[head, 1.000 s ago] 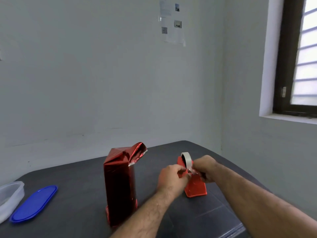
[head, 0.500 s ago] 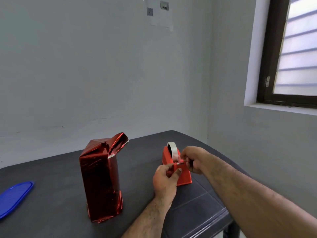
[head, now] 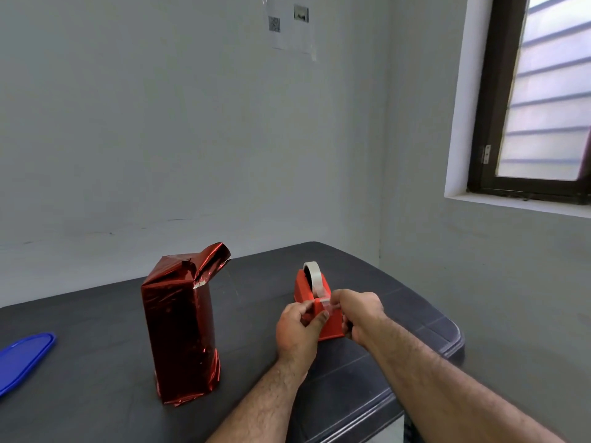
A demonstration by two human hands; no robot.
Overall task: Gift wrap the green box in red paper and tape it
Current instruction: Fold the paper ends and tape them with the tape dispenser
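Now left hand [head: 299,327] grips red tape dispenser [head: 315,306]; right hand [head: 359,311] pinches tape strip [head: 324,300] at dispenser front.

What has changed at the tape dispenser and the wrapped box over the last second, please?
Little: the left hand has shifted to grip the dispenser at its front, while the right hand keeps pinching the tape end. The wrapped box stands untouched, top flap still loose; only the camera swung right.

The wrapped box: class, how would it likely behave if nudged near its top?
The wrapped box stands tall on a narrow base, so it would probably tip rather than slide. Its glossy foil looks slippery, and the loose top flap would likely crumple.
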